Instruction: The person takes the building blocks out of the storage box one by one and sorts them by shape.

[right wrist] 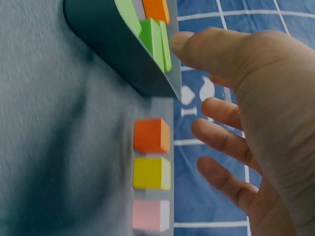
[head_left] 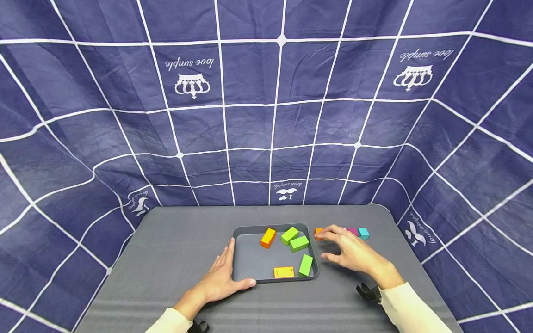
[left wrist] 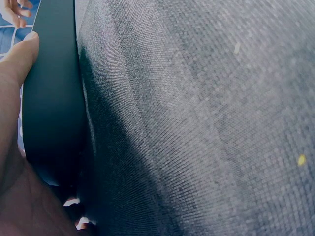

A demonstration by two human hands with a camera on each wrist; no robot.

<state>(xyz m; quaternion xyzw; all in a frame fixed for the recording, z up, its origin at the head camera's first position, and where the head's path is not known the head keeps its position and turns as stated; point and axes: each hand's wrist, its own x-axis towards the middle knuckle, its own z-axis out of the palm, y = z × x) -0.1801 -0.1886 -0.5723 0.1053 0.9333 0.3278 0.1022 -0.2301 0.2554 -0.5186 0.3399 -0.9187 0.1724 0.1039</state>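
Note:
A shallow grey tray (head_left: 256,259) holds three green blocks (head_left: 306,265), an orange-yellow block (head_left: 268,237) and a yellow block (head_left: 284,272). My left hand (head_left: 218,277) rests against the tray's near left corner, fingers straight along its left side and thumb at the front rim. Right of the tray, my right hand (head_left: 354,252) hovers with fingers spread and loosely bent, holding nothing. Below its fingers in the right wrist view stand an orange block (right wrist: 151,135), a yellow block (right wrist: 147,173) and a pink block (right wrist: 146,215) in a row.
Past my right hand the row continues with a magenta block (head_left: 353,231) and a teal block (head_left: 364,233). Grey cloth covers the table (head_left: 179,249). Blue curtains (head_left: 250,129) with white grid lines enclose the back and sides.

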